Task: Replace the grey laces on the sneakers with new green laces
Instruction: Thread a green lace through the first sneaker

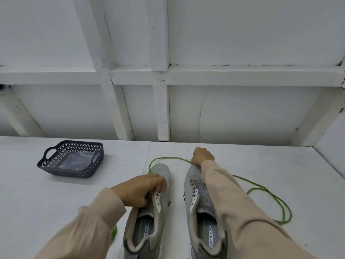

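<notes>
On the white table (242, 161), two grey sneakers sit side by side, toes pointing away from the person, heels at the near edge.

- Left sneaker (161, 171): the left hand (137, 191) grips it at the eyelet rows, thumb tucked into the opening, fingers curled over the top near the toe.
- Right sneaker (193, 177): the beige sleeve (233, 202) of the right arm lies across it.
- Right hand (202, 156): just past that shoe's toe, closed in a fist round the green lace (173, 157).
- The lace arcs from the fist leftward and down to the left sneaker's toe. More of it shows from under the right sleeve, trailing right and doubling into a long loose loop on the table.
- A second bit of green cord (113, 231) shows beside the left sleeve; I cannot tell whether it is the same lace.
- Far left, well apart from the shoes: a dark perforated basket (61, 170) with handles, and a clear plastic bag (74, 161) lying in it.
</notes>
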`<action>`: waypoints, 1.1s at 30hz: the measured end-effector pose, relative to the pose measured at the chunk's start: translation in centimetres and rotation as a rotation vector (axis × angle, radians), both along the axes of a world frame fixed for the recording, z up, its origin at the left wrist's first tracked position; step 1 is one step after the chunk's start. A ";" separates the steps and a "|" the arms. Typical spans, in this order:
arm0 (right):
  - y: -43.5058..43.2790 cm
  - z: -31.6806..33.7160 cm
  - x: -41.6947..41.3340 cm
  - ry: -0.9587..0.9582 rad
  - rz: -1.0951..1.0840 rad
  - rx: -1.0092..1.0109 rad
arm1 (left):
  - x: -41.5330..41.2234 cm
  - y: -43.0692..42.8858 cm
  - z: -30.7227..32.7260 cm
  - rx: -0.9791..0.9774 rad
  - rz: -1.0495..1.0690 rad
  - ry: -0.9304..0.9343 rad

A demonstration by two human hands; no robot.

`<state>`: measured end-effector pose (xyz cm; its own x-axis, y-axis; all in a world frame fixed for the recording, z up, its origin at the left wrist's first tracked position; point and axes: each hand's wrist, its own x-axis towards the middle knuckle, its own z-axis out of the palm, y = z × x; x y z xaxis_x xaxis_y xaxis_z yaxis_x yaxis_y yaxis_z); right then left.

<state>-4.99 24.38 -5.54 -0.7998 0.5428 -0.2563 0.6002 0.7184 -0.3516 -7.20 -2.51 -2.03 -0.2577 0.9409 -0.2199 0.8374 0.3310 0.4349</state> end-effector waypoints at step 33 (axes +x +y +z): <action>1.7 -1.5 1.4 0.246 -0.063 -0.017 | 1.4 -0.8 -0.3 0.098 0.303 -0.014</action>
<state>-3.64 26.13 -7.08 -0.8042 0.5904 -0.0677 0.5381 0.6752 -0.5046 -5.81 -3.34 -2.34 -0.5268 0.8388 -0.1374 0.7011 0.5202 0.4877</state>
